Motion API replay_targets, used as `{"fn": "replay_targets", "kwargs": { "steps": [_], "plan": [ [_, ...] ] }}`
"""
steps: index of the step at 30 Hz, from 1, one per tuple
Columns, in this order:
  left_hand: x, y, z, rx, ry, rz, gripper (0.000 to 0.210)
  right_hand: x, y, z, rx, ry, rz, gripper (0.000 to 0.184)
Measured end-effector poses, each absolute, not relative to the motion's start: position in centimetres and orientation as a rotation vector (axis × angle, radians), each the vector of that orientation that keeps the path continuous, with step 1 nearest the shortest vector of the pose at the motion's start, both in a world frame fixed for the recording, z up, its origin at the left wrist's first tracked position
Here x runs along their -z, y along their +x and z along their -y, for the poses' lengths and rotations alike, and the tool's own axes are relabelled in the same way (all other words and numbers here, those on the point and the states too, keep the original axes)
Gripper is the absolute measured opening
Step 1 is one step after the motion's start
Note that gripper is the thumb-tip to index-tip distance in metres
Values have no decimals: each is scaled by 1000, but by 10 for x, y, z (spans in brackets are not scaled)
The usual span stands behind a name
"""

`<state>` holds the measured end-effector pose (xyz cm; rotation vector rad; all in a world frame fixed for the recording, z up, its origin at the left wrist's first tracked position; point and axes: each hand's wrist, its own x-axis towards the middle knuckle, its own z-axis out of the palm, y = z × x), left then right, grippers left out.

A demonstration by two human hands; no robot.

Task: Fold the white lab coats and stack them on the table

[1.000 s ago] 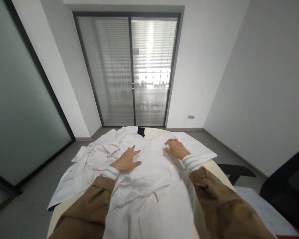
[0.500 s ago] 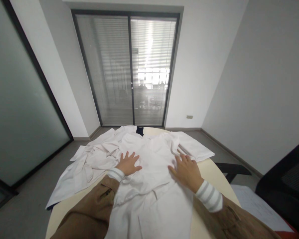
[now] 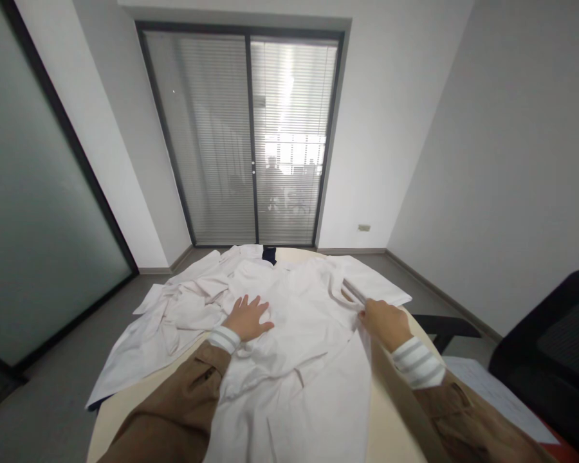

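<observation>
A white shirt-like garment is spread over the round table, with creases across its middle and one sleeve reaching out at the far right. My left hand lies flat on its left part, fingers spread. At the garment's right edge, my right hand is closed with the fabric pinched between thumb and fingers, pulling it a little to the right. More white cloth lies bunched at the left and hangs over the table edge. The fingertips of my right hand are partly hidden.
The pale round table shows along the right side. A dark piece of cloth lies at its far edge. A black office chair stands at the right, near papers. Behind is a glass door with blinds.
My right hand has moved right from lying spread on the garment and has closed on its right edge, drawing the fabric outward. The left hand has stayed in place.
</observation>
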<state>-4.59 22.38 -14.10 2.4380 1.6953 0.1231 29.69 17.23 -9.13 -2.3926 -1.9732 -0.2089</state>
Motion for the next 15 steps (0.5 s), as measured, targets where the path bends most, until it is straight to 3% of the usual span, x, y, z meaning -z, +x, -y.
{"fn": "replay_targets", "kwargs": {
  "steps": [4,6,9,15],
  "plan": [
    [133,-59,-231,-554,2322,-1971,52,89,293,-172,297,-2483,1966,37],
    [130,-70,-237,-724,2158,-2076,51,91,294,-172,297,-2481,2008,31],
    [131,-86,-247,-774,2010,-2128,53,91,295,-171,304,-2449,2062,21],
    [141,-101,-264,-751,2029,-2018,41,67,294,-184,426,-2257,2002,26]
  ]
}}
